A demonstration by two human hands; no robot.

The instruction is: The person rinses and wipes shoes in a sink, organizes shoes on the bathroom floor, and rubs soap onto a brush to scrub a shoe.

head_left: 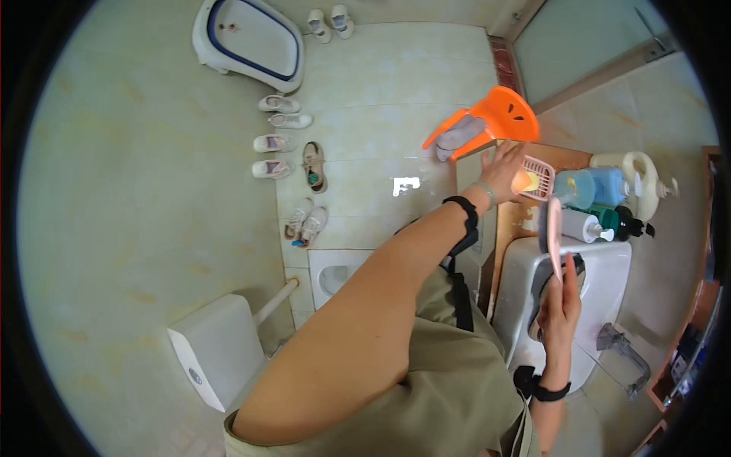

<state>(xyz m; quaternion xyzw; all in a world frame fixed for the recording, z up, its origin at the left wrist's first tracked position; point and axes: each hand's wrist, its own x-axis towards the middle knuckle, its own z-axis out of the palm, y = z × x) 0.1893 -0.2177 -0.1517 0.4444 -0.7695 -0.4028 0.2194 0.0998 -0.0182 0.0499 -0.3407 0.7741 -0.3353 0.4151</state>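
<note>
While the tiled floor (381,99) fills the upper middle of the frame, a white cistern (217,354) sits at lower left and a blue-rimmed tub (251,38) at the top. Right of centre lies the white sink (609,266), with an orange stool (495,118) above it and bottles (601,186) crowded at its upper edge. Shoes (285,145) line the floor left of centre. The left hand (504,169) reaches out, fingers spread, touching a pink basket (539,177) beside the bottles. The right hand (562,308), over the sink, grips a thin pink-edged object (553,232), held upright.
</note>
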